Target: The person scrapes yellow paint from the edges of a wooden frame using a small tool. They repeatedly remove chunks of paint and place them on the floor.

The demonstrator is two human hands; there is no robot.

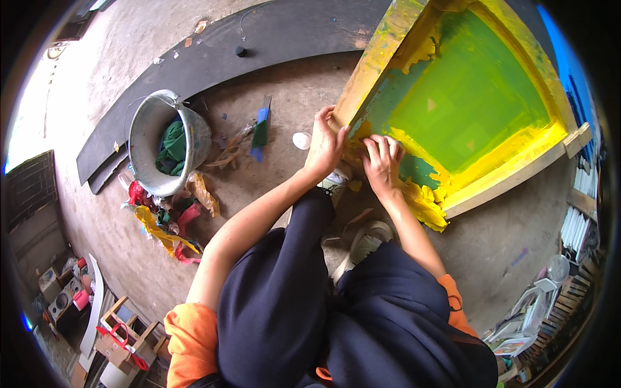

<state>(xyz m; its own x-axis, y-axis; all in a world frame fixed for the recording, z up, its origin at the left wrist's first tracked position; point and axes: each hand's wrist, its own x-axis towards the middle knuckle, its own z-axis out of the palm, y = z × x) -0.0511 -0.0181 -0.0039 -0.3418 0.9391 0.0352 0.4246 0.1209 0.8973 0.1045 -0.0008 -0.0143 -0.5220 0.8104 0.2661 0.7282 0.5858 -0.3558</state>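
A wooden screen-printing frame (pixel 367 74) stands tilted in front of me, smeared with yellow. Its mesh (pixel 475 97) is green with a yellow border. My left hand (pixel 325 145) grips the frame's near left corner, thumb inside and fingers over the outer edge. Inside that corner, the curled fingers of my right hand (pixel 383 163) pinch at the yellow coating along the edge. Loose yellow film (pixel 424 205) hangs in crumpled folds under my right wrist, over the lower rail. Around it, bare dull-green mesh shows. The fingertips of my right hand are partly hidden.
Left of me a grey bucket (pixel 202 139) lies tilted, green cloth inside. Coloured scraps (pixel 171 236) lie beside it. A blue-and-green scraper (pixel 261 132) and a white round object (pixel 301 140) lie on the floor. Beyond runs a long black board (pixel 284 42). Stacked frames (pixel 579 284) line the right.
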